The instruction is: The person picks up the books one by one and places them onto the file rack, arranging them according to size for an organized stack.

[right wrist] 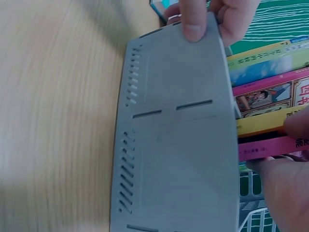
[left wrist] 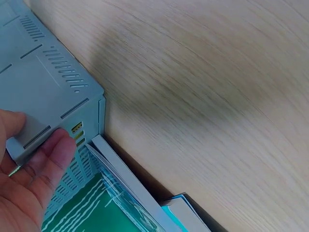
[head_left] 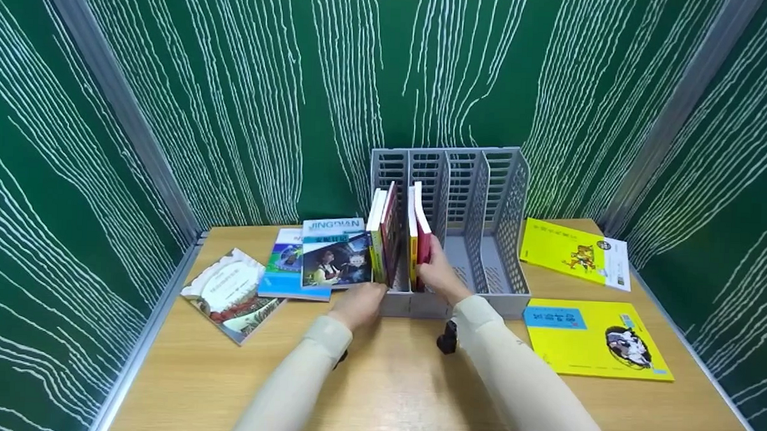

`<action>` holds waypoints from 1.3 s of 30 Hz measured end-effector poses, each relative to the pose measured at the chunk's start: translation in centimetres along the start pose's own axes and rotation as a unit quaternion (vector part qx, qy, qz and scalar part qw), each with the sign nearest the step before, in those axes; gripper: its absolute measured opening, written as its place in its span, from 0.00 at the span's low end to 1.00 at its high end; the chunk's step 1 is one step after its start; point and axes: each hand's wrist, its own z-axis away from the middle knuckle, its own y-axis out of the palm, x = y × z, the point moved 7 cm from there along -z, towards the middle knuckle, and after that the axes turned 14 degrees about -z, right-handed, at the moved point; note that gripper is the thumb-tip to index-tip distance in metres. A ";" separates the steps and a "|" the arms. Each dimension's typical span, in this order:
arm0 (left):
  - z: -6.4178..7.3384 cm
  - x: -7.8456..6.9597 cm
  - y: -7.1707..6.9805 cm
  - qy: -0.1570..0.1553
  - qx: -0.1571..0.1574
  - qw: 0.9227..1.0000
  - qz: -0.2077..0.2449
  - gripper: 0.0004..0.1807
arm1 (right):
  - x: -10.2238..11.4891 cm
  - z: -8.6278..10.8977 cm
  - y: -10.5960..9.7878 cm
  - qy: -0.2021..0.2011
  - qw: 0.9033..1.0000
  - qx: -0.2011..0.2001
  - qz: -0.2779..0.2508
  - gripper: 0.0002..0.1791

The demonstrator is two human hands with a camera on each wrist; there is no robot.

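Observation:
A grey file rack [head_left: 505, 304] with upright dividers stands at the back of the table. My left hand [head_left: 359, 304] grips its front left corner, thumb on the front panel and fingers round the side in the left wrist view. My right hand [head_left: 442, 274] pinches a pink-spined book [right wrist: 265, 148] standing in the second compartment from the left. Beside that book is a yellow-spined book [right wrist: 263, 124], close to the thumb. The leftmost compartment holds a green-and-yellow-spined book [head_left: 376, 234] and a dark red book [head_left: 390, 235], both upright.
Left of the rack lie a JINGDIAN book [head_left: 334, 258], a blue book [head_left: 291, 287] partly under it, and a white-topped book [head_left: 233, 287]. On the right lie a yellow book [head_left: 558, 247] over a white one [head_left: 618, 262], and a larger yellow book [head_left: 589, 350]. Green walls enclose the table.

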 end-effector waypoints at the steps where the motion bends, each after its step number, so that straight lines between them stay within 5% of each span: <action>1: 0.0 0.0 0.0 0.000 0.000 1.000 0.002 0.07 | -0.2 0.0 0.0 0.003 1.000 0.009 0.007 0.44; 9: -0.1 0.2 0.3 -0.001 0.013 1.000 0.019 0.09 | -0.5 0.1 0.3 0.029 0.993 0.067 0.089 0.50; 18: -0.3 0.1 0.5 0.003 0.013 1.000 0.024 0.10 | 0.7 0.2 0.1 0.012 0.974 0.138 0.180 0.40; 31: -0.1 0.1 0.4 0.019 -0.021 1.000 -0.005 0.08 | 1.0 0.2 -0.9 0.033 0.976 0.078 0.199 0.38; 39: 0.1 0.5 0.2 0.033 -0.004 0.999 -0.040 0.17 | 1.9 0.6 -1.4 0.011 0.974 0.081 0.214 0.29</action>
